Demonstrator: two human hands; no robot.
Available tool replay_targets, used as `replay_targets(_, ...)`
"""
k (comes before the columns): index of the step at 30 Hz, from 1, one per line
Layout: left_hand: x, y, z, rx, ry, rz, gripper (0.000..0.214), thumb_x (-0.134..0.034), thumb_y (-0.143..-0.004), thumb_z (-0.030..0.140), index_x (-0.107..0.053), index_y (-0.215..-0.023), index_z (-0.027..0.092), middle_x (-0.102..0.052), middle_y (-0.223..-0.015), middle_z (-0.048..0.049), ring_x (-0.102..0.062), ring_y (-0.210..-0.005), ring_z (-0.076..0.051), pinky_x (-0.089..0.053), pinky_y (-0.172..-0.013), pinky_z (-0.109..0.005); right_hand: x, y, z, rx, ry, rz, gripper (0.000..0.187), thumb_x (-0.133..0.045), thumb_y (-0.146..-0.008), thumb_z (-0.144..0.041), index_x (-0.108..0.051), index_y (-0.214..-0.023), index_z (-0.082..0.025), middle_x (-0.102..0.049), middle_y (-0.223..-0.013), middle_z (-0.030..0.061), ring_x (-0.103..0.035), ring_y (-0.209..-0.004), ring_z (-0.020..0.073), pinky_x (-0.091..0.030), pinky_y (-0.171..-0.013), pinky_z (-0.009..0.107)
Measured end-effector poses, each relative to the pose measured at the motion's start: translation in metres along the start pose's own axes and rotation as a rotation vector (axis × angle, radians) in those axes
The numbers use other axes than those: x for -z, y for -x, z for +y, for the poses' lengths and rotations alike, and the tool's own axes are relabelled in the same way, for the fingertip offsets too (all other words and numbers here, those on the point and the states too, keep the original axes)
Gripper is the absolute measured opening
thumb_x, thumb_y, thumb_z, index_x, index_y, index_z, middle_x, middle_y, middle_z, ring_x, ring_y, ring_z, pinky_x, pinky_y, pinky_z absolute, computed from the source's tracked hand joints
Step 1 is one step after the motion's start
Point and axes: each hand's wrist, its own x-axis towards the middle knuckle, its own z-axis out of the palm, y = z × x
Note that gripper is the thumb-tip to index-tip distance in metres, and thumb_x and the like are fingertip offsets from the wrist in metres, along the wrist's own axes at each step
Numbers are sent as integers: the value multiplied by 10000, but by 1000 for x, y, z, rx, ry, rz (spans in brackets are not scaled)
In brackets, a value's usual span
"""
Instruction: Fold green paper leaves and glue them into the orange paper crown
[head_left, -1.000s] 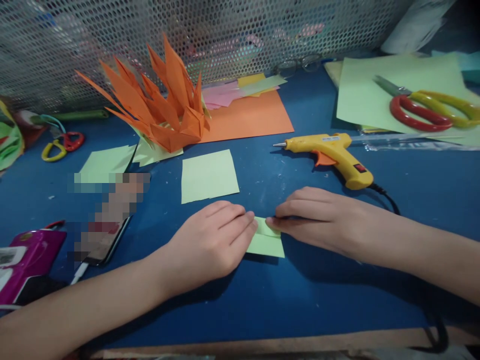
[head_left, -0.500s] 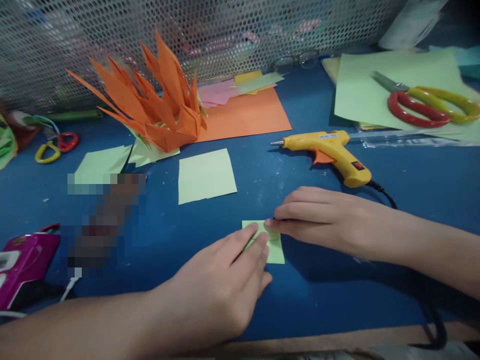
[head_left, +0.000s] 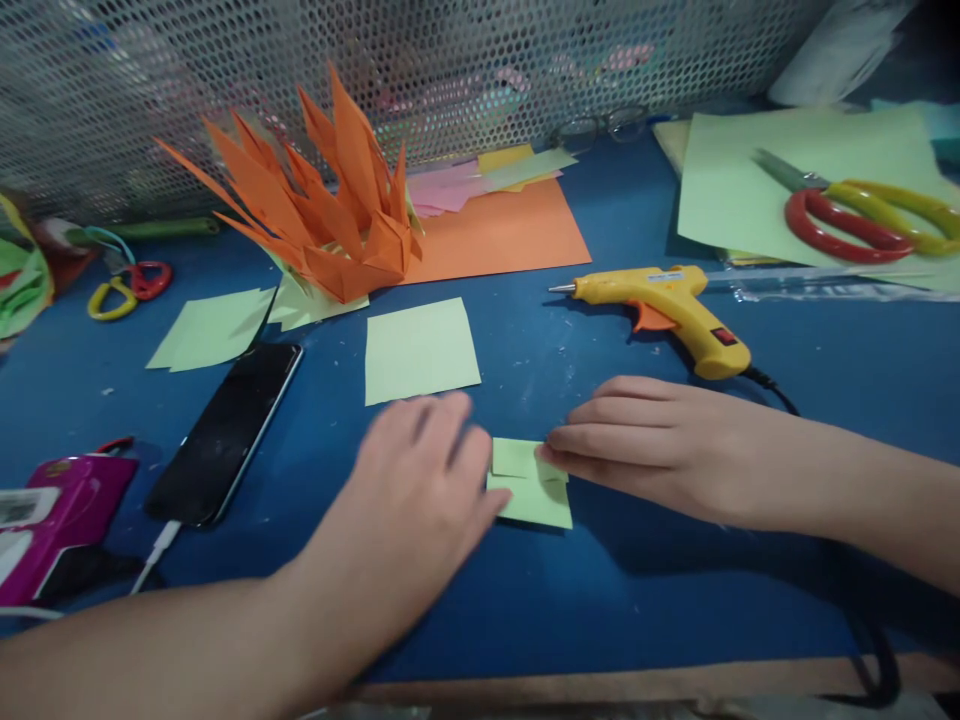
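A small light-green piece of paper [head_left: 531, 500] lies on the blue table with its upper part folded over in a flap. My right hand [head_left: 637, 440] has its fingers closed together, and the tips grip the paper's upper right edge; the thumb is mostly hidden. Just left of the paper, my left hand [head_left: 420, 490] hovers with bent fingers apart and nothing in them, slightly blurred. Beyond it is a flat light-green square sheet [head_left: 422, 350].
Beyond my right hand lies a yellow glue gun [head_left: 667, 305]. An orange folded-paper piece [head_left: 322, 220] stands at the back. Red-and-yellow scissors [head_left: 847, 215] rest on green sheets at right. A phone [head_left: 229, 430] and a magenta box [head_left: 71, 520] are at left.
My left hand has lifted off the folded paper and moved left and away from me, uncovering its left part. The right hand stays at the paper's edge. The view has shifted slightly.
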Motion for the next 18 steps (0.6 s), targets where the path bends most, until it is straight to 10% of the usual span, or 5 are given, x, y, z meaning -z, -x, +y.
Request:
replay_targets(7, -10, -20, -50, 654, -383, -289, 679, -510, -873, 620, -563, -1121, -10, -558, -1111, -310, -550, -1040, -473, -531, -726, -664, 0, 0, 0, 3, 7, 3, 372, -302, -1005, -104, -671, -1043, -81, -705, -975, 66, -565, -869, 162, -457, -806, 302)
replay_targets(18, -10, -23, -75, 879, -171, -507, 931, -407, -811, 759, -446, -1303, -31, -424, -1313, -347, -456, -1196, -509, -497, -868, -616, -1, 3, -1, -12, -32, -1, 354, -322, -998, -95, -665, -1088, -77, -703, -1010, 73, -563, -915, 166, -465, -827, 305)
